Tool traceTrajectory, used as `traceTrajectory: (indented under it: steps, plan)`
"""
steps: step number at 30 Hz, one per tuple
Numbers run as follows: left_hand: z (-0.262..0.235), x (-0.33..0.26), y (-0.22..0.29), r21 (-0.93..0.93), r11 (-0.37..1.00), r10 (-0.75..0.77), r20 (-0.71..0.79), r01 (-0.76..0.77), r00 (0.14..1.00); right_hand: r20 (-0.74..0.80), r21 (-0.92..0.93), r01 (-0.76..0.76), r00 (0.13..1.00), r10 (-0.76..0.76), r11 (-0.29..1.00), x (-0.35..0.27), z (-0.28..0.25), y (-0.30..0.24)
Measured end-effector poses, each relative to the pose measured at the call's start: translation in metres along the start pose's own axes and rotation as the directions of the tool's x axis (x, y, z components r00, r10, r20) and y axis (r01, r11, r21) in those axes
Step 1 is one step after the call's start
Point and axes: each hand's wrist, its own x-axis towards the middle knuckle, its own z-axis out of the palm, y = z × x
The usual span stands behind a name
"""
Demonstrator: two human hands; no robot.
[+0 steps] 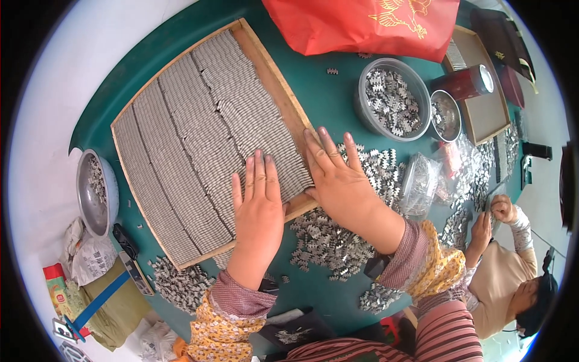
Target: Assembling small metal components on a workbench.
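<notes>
A shallow wooden tray (269,57) lies aslant on the green table, nearly filled with tight rows of small grey metal pieces (181,133). My left hand (259,208) lies flat over the rows near the tray's close edge, fingers stretched out and side by side. My right hand (342,181) rests at the tray's right corner, fingers spread across its wooden rim. Neither palm shows, so anything beneath is hidden. A bare wooden strip runs along the tray's right side. Loose toothed metal pieces (332,241) are heaped below and beside my right hand.
A clear plastic tub (360,99) and a small metal bowl (456,130) hold more pieces. A red bag (362,30) stands at the back. At left are a metal basin (90,211) and a blue-handled tool (102,298). A co-worker (500,271) sits at right, hands (491,220) raised together.
</notes>
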Motion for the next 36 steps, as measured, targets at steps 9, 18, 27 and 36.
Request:
traceTrajectory:
  steps: [9,18,27,36]
  plan:
    - [0.0,-0.001,-0.002,-0.018,1.0,0.002,0.008,-0.002,1.0,-0.014,-0.079,0.009,1.0,-0.01,0.997,-0.004,0.001,-0.003]
    - [0.001,-0.001,-0.001,-0.028,1.0,0.002,0.019,-0.002,1.0,-0.167,-0.017,0.145,0.975,-0.146,0.989,-0.002,0.008,0.014]
    - [-0.005,0.004,-0.005,-0.058,0.998,-0.025,0.005,0.025,1.0,-0.161,0.011,0.114,0.981,-0.111,0.993,-0.006,0.002,0.013]
    - [-0.025,0.024,-0.02,-0.058,0.997,-0.038,0.043,0.04,0.998,-0.262,0.69,0.18,0.965,0.009,0.7,0.034,0.005,0.006]
